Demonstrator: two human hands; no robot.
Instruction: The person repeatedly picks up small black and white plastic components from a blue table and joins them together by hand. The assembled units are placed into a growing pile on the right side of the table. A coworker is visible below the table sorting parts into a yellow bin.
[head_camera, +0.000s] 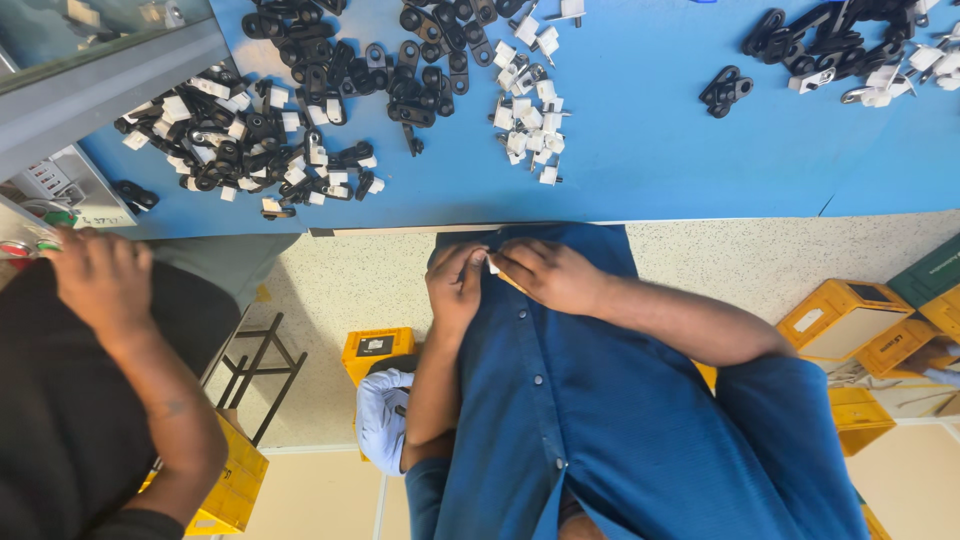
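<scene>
The fingertips of both hands meet and pinch a small white plastic piece (493, 266), held close in front of the blue shirt (600, 400); the left hand (456, 285) grasps it from one side, the right hand (548, 275) from the other; just beyond lies the blue table (650, 150); on it a heap of white clips (528, 110) and a pile of black parts (420, 80); another person's hand (100, 280) rests at a machine far aside.
</scene>
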